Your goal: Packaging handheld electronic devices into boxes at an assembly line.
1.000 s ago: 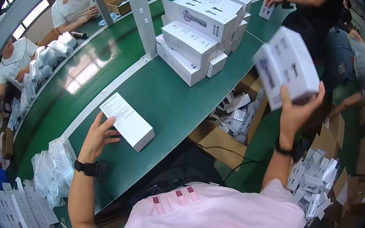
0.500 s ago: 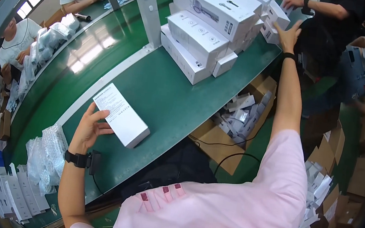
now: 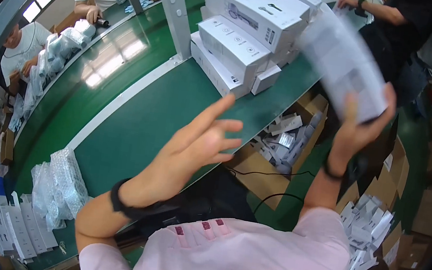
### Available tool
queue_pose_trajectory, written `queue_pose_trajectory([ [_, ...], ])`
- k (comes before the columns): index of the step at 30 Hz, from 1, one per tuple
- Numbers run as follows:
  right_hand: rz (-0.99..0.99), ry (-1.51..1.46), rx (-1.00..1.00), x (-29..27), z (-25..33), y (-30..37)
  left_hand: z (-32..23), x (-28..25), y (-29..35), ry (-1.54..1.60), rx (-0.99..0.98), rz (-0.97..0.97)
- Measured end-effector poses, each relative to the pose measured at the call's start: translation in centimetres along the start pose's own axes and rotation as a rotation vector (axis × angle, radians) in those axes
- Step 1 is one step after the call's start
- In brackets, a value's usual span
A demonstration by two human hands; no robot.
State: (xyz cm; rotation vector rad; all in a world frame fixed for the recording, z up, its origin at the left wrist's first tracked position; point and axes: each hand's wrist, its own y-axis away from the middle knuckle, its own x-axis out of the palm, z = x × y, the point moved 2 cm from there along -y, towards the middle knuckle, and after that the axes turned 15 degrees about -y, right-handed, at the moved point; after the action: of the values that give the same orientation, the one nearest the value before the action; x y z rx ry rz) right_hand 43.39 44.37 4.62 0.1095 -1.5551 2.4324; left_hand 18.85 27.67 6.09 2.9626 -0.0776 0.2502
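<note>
My right hand [image 3: 359, 128] is closed around the near end of a white carton [image 3: 343, 61], held tilted above the table's right edge and blurred by motion. My left hand [image 3: 184, 150] hovers over the near part of the green table [image 3: 130, 130], fingers spread with nothing in them. Beyond it stands a stack of white printed cartons [image 3: 238, 40], with pictures of a handheld device on the upper ones. The raised carton overlaps the stack's right side in view, so I cannot tell whether they touch.
Bubble-wrapped pieces [image 3: 61, 186] and flat white cartons [image 3: 13, 226] lie at the left. Below the table's right edge is an open cardboard box [image 3: 262, 176] of small white items. A grey post [image 3: 172, 11] rises behind. Co-workers sit across; another person's hand [image 3: 348, 1] is at far right.
The carton beside my left hand has left the tabletop. My left hand has moved right and lifted; my right hand has come back from the stack and now holds a carton.
</note>
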Motion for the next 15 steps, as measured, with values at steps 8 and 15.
queue_pose_trajectory([
  [8,0.26,0.342,-0.082,5.2,-32.9,-16.1,0.1,-5.1,13.8,-0.423,-0.004,-0.474],
  [15,0.632,0.287,-0.08,-1.3,-46.1,-18.9,4.4,-5.4,23.2,-1.084,-0.172,-0.951],
])
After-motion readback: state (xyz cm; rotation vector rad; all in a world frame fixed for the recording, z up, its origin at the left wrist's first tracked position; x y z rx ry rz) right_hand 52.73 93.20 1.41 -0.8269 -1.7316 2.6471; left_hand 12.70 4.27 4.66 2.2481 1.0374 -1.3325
